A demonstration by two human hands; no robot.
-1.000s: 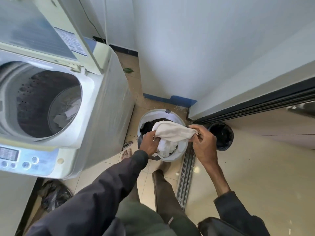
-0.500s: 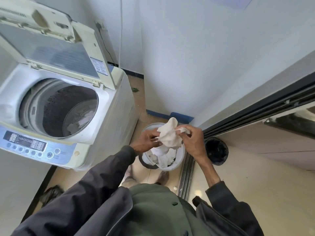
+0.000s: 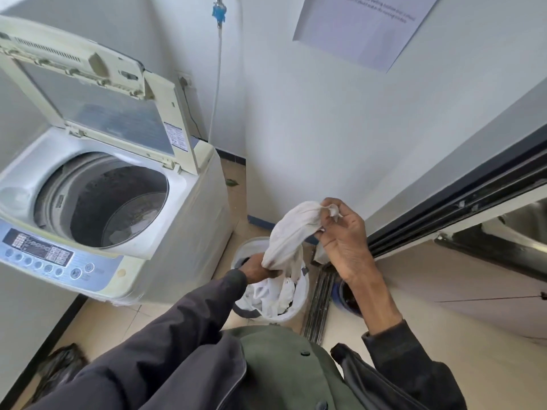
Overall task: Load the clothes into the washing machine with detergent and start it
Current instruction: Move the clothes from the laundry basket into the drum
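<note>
A person seen from above wears an open dark grey jacket [image 3: 207, 380] with a paler seam along its front edge, over an olive-green shirt [image 3: 275, 371] fastened with dark round buttons [image 3: 305, 353]. The left sleeve [image 3: 189, 324] reaches the wrist; the right sleeve [image 3: 393, 341] ends partway up the forearm. The left hand [image 3: 256, 269] and right hand [image 3: 343, 241] are bare.

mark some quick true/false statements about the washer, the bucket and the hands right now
1. The lid of the washing machine is up. True.
2. The left hand and the right hand both grip the white cloth. True.
3. The white cloth lies in the drum. False: it is held up over the bucket.
4. The bucket stands on top of the washing machine. False: it stands on the floor beside it.
</note>
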